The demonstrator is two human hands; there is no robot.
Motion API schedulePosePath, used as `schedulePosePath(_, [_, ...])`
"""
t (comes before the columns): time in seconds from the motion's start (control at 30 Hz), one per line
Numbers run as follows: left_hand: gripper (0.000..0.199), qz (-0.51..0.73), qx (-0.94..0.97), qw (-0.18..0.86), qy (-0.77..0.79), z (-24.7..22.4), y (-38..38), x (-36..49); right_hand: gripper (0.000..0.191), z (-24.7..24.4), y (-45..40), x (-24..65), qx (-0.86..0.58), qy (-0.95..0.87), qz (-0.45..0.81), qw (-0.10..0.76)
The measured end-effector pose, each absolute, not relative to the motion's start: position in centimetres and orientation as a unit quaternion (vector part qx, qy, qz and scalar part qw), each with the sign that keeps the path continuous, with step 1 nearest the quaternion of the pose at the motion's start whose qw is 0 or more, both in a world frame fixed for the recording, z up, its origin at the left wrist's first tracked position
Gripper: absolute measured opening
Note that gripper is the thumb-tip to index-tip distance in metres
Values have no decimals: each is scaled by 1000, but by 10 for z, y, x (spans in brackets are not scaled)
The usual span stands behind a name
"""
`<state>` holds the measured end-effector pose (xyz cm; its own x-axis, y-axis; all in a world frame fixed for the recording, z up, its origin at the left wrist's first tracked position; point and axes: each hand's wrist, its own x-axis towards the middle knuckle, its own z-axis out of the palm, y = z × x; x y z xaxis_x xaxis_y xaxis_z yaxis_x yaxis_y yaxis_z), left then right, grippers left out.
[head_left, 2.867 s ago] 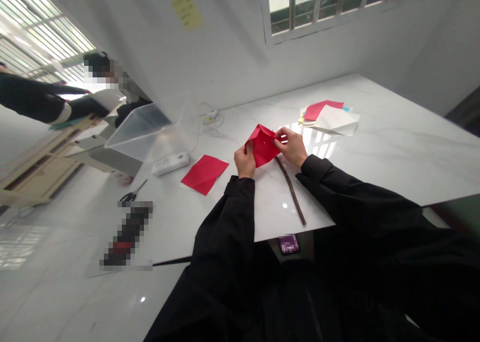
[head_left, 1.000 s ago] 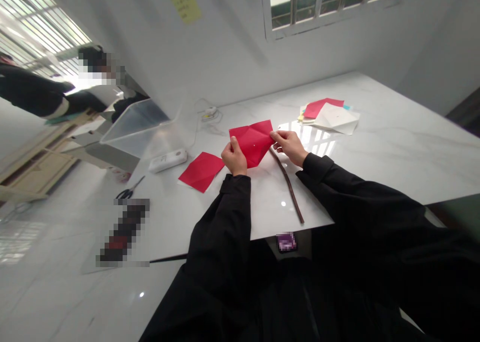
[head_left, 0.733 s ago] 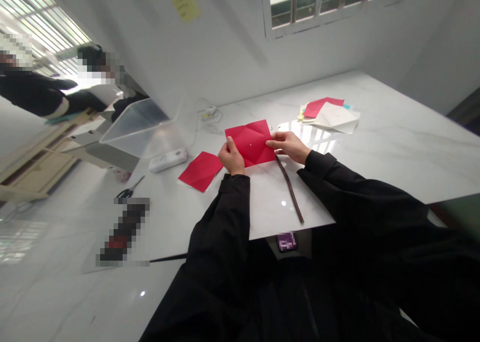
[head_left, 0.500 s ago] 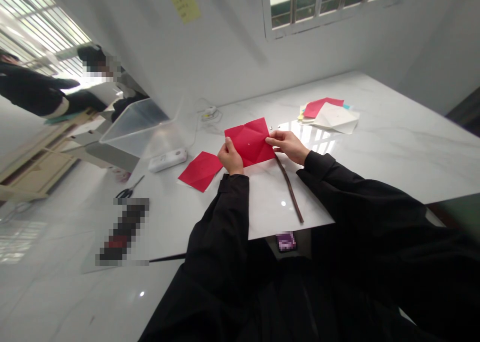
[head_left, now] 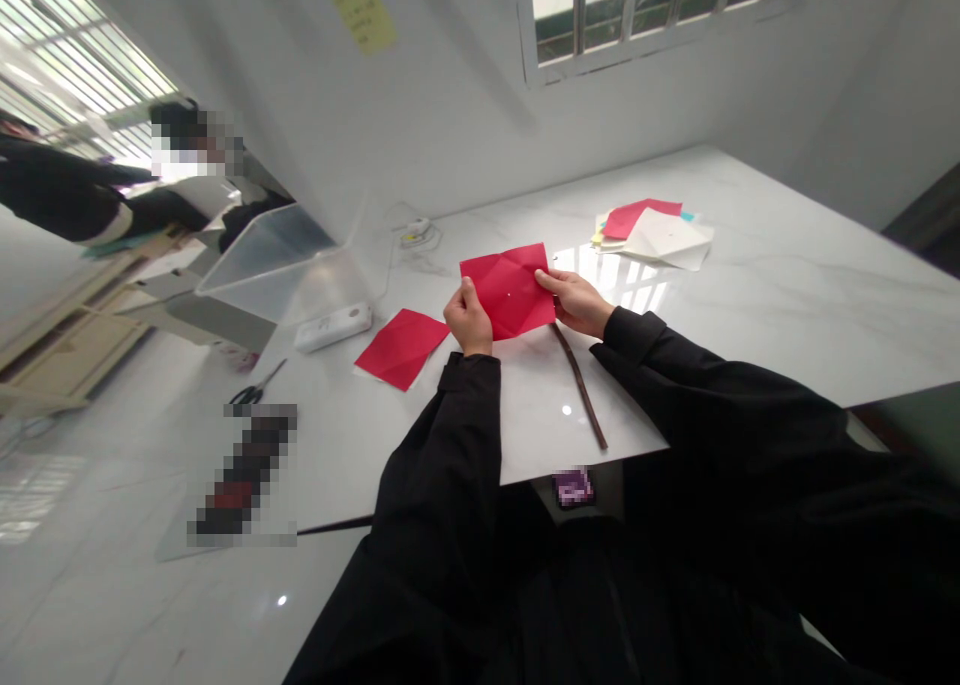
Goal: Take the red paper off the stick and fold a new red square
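A creased sheet of red paper (head_left: 510, 295) with a small pale spot near its middle is held up above the table. My left hand (head_left: 469, 319) is closed on its left edge, thumb on the front. The right edge is pinched by my right hand (head_left: 576, 299), with the thumb in front and the other fingers mostly behind the paper. Below the sheet, a thin brown stick (head_left: 581, 390) lies on the tabletop, its upper end close under the paper. Another piece of red paper (head_left: 401, 349) lies flat to the left of my left hand.
At the back right of the white table (head_left: 780, 305) is a pile of red and cream papers (head_left: 667, 237). To the left are a white power strip (head_left: 334, 327), scissors (head_left: 253, 389) and a clear plastic bin (head_left: 281, 260). Farther left, people (head_left: 67, 185) sit.
Both hands have shifted slightly with the red paper, which is turned a little and sits a bit farther right in view. The stick and the other papers stay in place.
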<state>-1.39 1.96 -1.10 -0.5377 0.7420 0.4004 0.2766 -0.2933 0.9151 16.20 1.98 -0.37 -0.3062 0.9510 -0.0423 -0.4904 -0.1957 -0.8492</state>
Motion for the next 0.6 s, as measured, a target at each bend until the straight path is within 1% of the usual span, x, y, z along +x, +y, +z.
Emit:
schedulePosePath(0.1, [60,675,435,187,566,-14,24,-17,17,-8,31,163,-347,-346,695,526])
schedulePosePath(0.13, [60,677,428,194,566,-15,26,-17,18,-7,37,167,-361,-333,678,547])
schedulePosePath(0.2, [60,680,411,213,569,-17,28,-19,23,-1,48,181,-385,-318,610,615])
schedulePosePath(0.23, [60,679,405,222,571,-17,29,-20,28,5,53,192,-395,-323,554,657])
schedulePosePath(0.3, [60,673,400,235,576,-17,30,-20,40,21,59,220,-418,-388,392,722])
schedulePosePath(0.37, [61,664,402,237,584,-17,29,-20,48,39,59,250,-448,-487,179,728])
schedulePosePath(0.4, [61,659,405,236,588,-17,29,-20,51,46,58,265,-467,-522,71,711])
schedulePosePath(0.43, [61,654,408,234,592,-17,28,-19,54,50,58,278,-490,-558,-10,670])
schedulePosePath(0.47, [61,649,413,231,596,-17,28,-19,55,52,58,291,-516,-585,-65,623])
schedulePosePath(0.53, [61,636,425,226,603,-16,26,-19,58,45,62,310,-573,-633,-102,510])
schedulePosePath(0.6, [60,625,435,223,608,-14,25,-19,61,28,73,325,-621,-668,-88,399])
